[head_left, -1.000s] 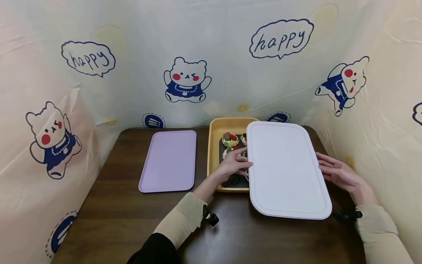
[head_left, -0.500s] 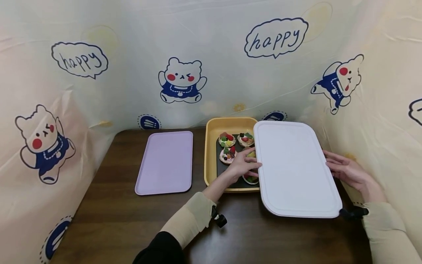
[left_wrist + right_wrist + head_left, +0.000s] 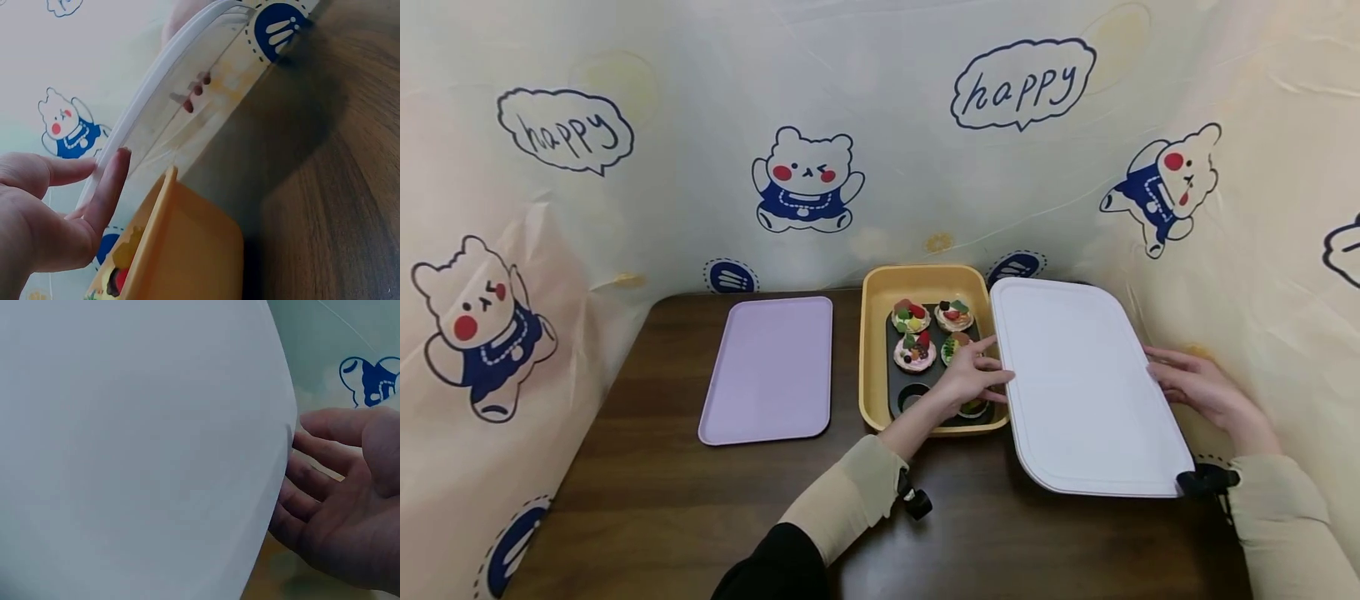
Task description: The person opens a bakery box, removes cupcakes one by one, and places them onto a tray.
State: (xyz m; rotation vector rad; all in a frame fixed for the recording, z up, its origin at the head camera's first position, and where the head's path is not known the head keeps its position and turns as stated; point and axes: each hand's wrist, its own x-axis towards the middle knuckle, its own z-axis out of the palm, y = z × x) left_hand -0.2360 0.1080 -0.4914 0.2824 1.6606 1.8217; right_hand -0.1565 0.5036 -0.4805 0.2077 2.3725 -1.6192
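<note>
Over the brown table [image 3: 647, 508], our left hand [image 3: 966, 381] and right hand [image 3: 1206, 396] clamp thumb and fingers on a white lid [image 3: 1090, 387], right of the yellow box [image 3: 874, 350]; the lid's long axis runs far to near-right.

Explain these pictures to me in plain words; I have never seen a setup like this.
There is no machine here, just a person's two bare hands. One camera, worn on the head, looks forward and down; one on each wrist looks closely at that hand's work.

The left hand grips one long edge of a white lid, and the right hand holds the opposite edge. The lid is held up off the brown table.

On the table is a yellow box containing a dark tray with small fruit-topped tarts; the left arm and hand partly hide it. To the box's left lies a flat lilac tray.
</note>
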